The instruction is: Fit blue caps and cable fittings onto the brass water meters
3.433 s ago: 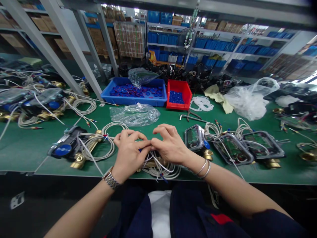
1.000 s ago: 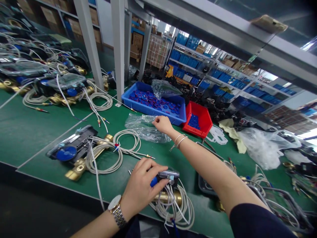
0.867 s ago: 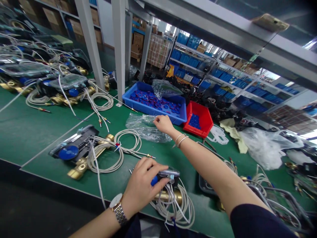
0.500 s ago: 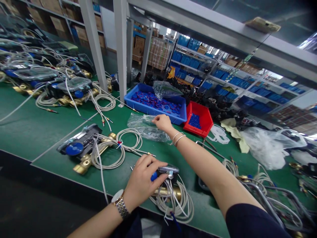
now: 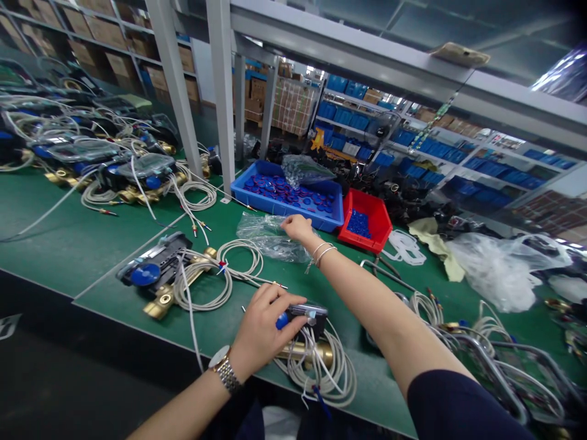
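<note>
My left hand [image 5: 266,324] is closed around the near end of a meter [image 5: 316,324], thumb and fingers on its dark housing. The meter has a brass pipe body and a coiled pale cable [image 5: 337,382] tied in front of it. Farther forward, my right hand [image 5: 298,227] is over the edge of a clear plastic bag [image 5: 270,238], its fingers pinched together. What they hold, if anything, is too small to make out. Left of my left hand lies a second meter [image 5: 158,269] with a round blue cap and a looped cable.
Behind the bag stand a blue tray [image 5: 293,211] of blue discs and a red bin [image 5: 376,223] of small blue parts. More meters [image 5: 132,165] crowd the bench's left. Metal posts [image 5: 222,98] rise at the back. At right are a crumpled plastic bag [image 5: 495,269] and more cabled meters.
The view has shifted slightly. Both hands keep nearly the same places, the left on the meter and the right at the plastic bag.
</note>
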Demonstrator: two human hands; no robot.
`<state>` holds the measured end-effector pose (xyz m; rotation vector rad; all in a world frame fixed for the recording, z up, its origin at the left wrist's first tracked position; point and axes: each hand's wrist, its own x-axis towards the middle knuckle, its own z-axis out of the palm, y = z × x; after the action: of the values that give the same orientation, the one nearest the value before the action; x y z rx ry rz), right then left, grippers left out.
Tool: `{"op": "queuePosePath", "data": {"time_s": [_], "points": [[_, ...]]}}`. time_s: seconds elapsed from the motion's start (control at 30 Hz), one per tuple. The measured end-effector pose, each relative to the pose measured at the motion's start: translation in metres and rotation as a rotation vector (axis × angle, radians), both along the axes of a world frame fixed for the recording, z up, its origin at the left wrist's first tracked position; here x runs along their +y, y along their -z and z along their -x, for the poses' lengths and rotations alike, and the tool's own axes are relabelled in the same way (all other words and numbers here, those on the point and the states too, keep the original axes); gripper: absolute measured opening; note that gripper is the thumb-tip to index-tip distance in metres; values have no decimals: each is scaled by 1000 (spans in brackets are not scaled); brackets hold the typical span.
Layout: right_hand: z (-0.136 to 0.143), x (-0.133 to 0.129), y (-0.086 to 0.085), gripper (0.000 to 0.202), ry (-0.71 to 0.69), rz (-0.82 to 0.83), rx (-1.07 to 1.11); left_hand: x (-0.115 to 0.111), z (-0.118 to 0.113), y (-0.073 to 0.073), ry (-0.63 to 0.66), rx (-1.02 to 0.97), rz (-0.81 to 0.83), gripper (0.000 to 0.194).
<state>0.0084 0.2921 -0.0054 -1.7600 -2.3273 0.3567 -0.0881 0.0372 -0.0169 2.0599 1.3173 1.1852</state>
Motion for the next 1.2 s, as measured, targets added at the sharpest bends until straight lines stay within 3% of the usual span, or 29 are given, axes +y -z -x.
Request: {"op": "queuePosePath", "data": {"time_s": [0.3,0.53,0.77,1.07,1.2], "points": [[20,-6,-10,36,-147,-209,44,0,0,-2,-8,10,-20,24],[34,-4,-11,12,-239,-259,-4,1,0,0,-8,-5,-17,24],[20,9,-15,19,-235,-254,-31,3,0,2,7,-23,-11,24],[27,10,-8,18,-331,-246,-47,2,1,1,14,-24,-12,24],[25,9,-11,26,-423,-281,-24,3,0,1,19,-31,-13,24]]}}
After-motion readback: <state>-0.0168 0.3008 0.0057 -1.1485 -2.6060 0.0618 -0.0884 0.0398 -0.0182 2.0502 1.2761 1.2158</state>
